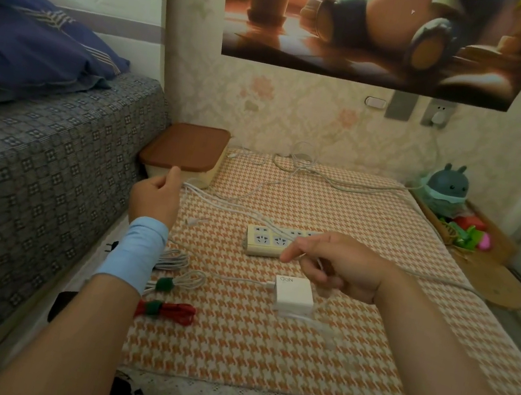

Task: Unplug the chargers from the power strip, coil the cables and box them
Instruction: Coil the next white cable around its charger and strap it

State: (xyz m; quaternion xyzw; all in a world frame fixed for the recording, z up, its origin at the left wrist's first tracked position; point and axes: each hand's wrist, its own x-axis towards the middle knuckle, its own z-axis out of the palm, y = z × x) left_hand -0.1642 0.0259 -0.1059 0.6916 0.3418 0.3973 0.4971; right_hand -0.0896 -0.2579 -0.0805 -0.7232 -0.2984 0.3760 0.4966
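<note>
The power strip (274, 241) lies flat near the middle of the table (259, 354), and every visible socket on it looks empty, so the unplugging seems done. Just nearer the camera than the strip sits the white charger brick (294, 295), its thin cable running left from it to a loose coil (192, 279) bound with a green tie. Further left of the strip, by the forearm, are a grey-white coil (173, 258) and a red coil (174, 311) with its own green tie. Beyond the strip on the left, against the bed, stands the box (186, 153), cream with a brown lid that is on.

The left hand (157, 194) has its fingers closed in a pinch on a bunch of white cable (216, 201) at the box's near edge. The right hand (334, 266) hangs over the strip's near end, loosely curled, a thin white lead appearing to pass under the fingers; whether that grip truly has it I cannot tell.

The cables will be light, limp and springy, apt to uncoil, so they are best taken at the tie or around the whole bundle. The brick is smooth, hard and denser; hold it by its flat sides, not by the cable
</note>
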